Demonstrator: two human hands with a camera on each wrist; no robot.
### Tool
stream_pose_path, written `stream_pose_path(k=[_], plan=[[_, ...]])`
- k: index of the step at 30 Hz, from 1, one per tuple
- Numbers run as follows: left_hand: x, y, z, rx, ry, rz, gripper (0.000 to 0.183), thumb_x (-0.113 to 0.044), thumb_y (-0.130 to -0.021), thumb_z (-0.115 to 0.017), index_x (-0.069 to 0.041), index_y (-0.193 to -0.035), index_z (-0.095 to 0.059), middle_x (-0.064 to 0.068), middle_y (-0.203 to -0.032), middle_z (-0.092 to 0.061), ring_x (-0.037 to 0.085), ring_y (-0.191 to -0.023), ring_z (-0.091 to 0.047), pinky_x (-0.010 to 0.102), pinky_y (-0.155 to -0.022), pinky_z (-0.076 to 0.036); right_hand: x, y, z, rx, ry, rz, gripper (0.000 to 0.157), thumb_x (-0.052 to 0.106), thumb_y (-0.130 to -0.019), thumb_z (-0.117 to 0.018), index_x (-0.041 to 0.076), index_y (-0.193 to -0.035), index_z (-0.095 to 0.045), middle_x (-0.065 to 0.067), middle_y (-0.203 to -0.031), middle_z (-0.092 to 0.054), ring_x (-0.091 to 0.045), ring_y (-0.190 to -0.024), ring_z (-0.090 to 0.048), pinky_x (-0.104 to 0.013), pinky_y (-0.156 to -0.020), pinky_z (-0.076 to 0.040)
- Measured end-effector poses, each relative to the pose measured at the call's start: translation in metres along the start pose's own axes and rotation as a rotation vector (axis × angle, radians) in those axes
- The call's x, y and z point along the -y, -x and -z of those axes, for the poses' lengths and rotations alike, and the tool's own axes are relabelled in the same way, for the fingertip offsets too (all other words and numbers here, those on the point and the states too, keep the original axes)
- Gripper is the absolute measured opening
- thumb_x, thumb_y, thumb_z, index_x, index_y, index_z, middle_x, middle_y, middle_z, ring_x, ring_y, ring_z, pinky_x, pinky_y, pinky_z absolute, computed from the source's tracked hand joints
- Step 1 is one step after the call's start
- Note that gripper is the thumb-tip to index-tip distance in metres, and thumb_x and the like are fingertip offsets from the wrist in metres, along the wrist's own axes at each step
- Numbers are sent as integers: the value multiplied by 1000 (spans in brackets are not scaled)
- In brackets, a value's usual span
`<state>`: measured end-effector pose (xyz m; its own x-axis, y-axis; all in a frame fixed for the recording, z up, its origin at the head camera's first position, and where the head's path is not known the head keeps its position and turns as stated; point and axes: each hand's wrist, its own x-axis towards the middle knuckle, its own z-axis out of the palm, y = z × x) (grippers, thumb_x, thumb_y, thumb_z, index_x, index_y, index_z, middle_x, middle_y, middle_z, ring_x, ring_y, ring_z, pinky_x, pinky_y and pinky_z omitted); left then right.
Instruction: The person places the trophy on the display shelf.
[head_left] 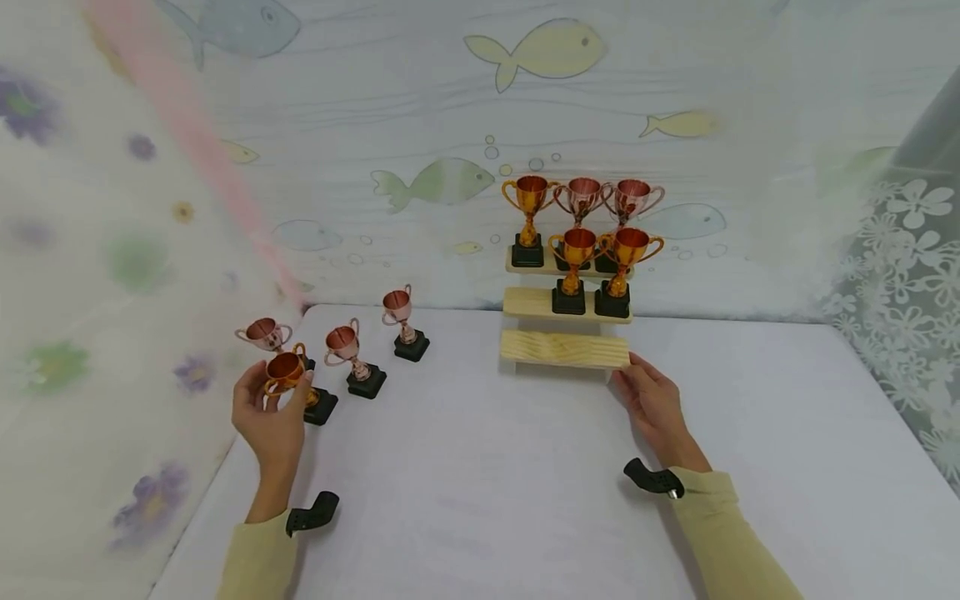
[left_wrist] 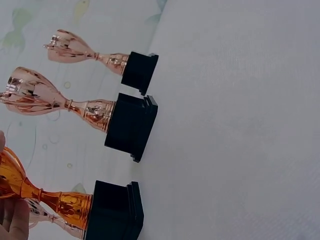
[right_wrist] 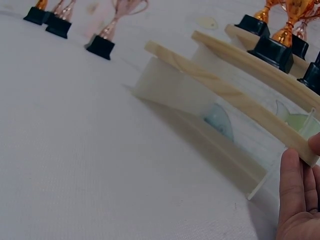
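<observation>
A gold two-handled trophy (head_left: pixel 285 372) with a black base (head_left: pixel 322 407) is held upright at its cup by the left hand (head_left: pixel 270 421), near three rose-gold trophies (head_left: pixel 343 342). The three-step wooden stand (head_left: pixel 527 302) is pinched at its lowest step (head_left: pixel 564 350) by the right hand (head_left: pixel 654 402); five trophies (head_left: pixel 578 243) are set above.

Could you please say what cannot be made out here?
Head: lower stem of the leftmost pink trophy, behind the gold trophy in the left hand.
Left wrist: gold trophy's rim, cut off by the left edge.
Right wrist: part of the right hand, past the right edge.
</observation>
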<state>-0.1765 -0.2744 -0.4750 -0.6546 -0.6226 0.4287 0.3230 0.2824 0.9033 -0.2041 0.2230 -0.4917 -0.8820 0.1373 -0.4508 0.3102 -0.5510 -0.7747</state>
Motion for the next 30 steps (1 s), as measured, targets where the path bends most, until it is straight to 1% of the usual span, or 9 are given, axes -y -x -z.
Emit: stream_pose_path(k=[2, 5, 10, 15, 18, 22, 25, 30], plan=[[0, -1, 1, -8, -8, -1, 55, 0, -81, -83, 8, -130, -59, 1, -118, -61, 12, -111, -60, 13, -92, -53, 0, 0, 0, 2, 1, 3, 57, 6, -105, -49, 3, -158, -30, 4, -116, -60, -1, -102, -64, -15, -98, -51], [1, -3, 2, -28, -20, -1, 53, -1, -79, -85, 6, -127, -63, 5, -117, -65, 12, -109, -62, 13, -89, -54, 0, 0, -1, 4, -2, 5, 55, 6, -104, -50, 3, -156, -33, 5, -114, -61, -1, -102, -64, -15, -97, -51], [1, -4, 4, -61, -22, 20, 51, 0, -77, -87, 4, -123, -68, 10, -116, -68, 11, -107, -64, 12, -86, -55, -2, -1, -1, 6, -5, 7, 48, 5, -103, -52, 4, -150, -41, 5, -111, -63, -2, -100, -65, -16, -97, -52], [-1, -3, 5, -76, -9, 41, 49, 1, -76, -87, 2, -122, -70, 12, -115, -69, 13, -104, -65, 12, -84, -56, -2, -2, -1, 5, -9, 10, 47, 5, -103, -53, 4, -149, -42, 5, -108, -64, -3, -100, -66, -17, -97, -52], [-3, -2, 7, -71, -9, 40, 48, 1, -76, -87, 1, -122, -71, 10, -114, -70, 13, -103, -66, 12, -83, -56, -1, -2, -1, 6, -21, 0, 43, 5, -103, -53, 6, -146, -45, 5, -108, -65, -3, -100, -66, -17, -97, -52], [-3, -1, 11, -57, 21, 28, 49, 4, -75, -86, 3, -122, -71, 8, -112, -70, 14, -101, -67, 12, -82, -56, 0, -1, -1, -1, -24, -4, 31, 5, -103, -53, 8, -135, -50, 5, -108, -65, -3, -100, -66, -16, -97, -52], [-4, 0, 15, -45, 49, 20, 49, 8, -74, -86, 4, -121, -71, 7, -111, -71, 14, -101, -68, 13, -83, -57, 0, -1, -1, -4, -28, -4, 29, 6, -103, -53, 9, -132, -52, 4, -108, -65, -4, -100, -66, -16, -96, -53], [-9, 3, 22, -26, 46, -1, 48, 12, -74, -83, 4, -120, -72, 3, -110, -72, 13, -100, -69, 13, -81, -57, 1, -1, 0, -10, -46, -15, 30, 4, -103, -52, 9, -133, -51, 4, -108, -66, -4, -98, -66, -17, -95, -54]])
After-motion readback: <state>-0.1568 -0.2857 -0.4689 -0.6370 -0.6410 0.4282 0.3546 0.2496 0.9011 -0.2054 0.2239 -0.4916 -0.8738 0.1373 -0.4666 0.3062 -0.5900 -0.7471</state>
